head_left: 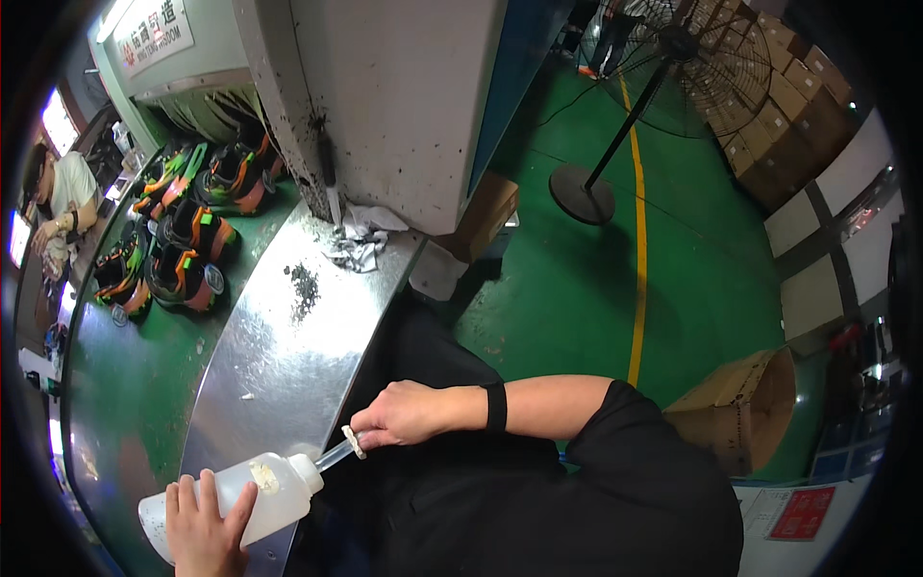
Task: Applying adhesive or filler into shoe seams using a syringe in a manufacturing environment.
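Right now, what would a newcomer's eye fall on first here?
Probably the whitish bottle at lower left, tilted, with the left hand around its body and the right hand holding the clear stem at its neck. Next, the black-and-orange shoes at upper left and the black floor fan at upper right.

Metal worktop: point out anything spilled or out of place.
Dark crumbs lie scattered on the metal worktop, left of a crumpled rag; they look spilled, standing out against the shiny surface.
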Tool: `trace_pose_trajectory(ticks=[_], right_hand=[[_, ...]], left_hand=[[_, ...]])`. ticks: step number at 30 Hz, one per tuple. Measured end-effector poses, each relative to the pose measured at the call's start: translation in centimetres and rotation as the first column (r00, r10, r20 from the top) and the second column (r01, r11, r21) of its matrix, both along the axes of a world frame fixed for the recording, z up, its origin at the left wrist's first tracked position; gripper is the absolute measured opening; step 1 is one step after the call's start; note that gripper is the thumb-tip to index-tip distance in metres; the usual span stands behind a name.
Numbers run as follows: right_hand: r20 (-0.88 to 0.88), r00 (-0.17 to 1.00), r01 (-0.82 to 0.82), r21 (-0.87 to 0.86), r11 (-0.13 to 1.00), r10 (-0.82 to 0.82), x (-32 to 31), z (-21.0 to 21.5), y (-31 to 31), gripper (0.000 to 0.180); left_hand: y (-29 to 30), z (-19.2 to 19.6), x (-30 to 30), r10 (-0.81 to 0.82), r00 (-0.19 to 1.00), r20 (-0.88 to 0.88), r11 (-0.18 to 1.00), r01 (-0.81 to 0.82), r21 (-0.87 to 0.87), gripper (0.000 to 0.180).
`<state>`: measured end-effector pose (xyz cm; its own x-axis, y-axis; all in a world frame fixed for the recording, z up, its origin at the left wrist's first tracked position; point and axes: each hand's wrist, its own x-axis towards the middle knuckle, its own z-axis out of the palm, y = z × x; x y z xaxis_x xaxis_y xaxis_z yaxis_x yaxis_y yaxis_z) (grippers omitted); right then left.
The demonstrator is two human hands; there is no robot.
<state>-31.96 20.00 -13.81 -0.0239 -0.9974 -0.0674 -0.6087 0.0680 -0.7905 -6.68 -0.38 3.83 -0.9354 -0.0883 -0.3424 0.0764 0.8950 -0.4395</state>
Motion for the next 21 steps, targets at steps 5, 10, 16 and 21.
trace_pose_trajectory(ticks=[5,10,16,21], right_hand=[[-0.066,0.998,-0.024,0.002,1.000,0.024,-0.7,1.7,0.3,0.024],[-0.145,0.986,-0.096,-0.090,0.991,0.082,-3.7,5.9,0.4,0.022],[-0.017,0.990,0.140,-0.107,0.984,-0.142,-10.4,11.7,4.7,0.022],[0.291,0.913,0.327,-0.108,0.939,-0.284,-12.0,10.0,6.9,0.021]], left_hand=[[-0.6,-1.8,0.9,-0.116,0.974,-0.194,0.979,0.146,0.144,0.089],[-1.0,-3.7,2.9,0.079,0.931,-0.357,0.991,-0.034,0.131,0.076],[-0.3,-1.3,2.4,0.070,0.741,-0.668,0.961,0.129,0.244,0.096],[-0.2,-0.2,0.2,0.328,0.404,-0.854,0.907,0.117,0.404,0.104]])
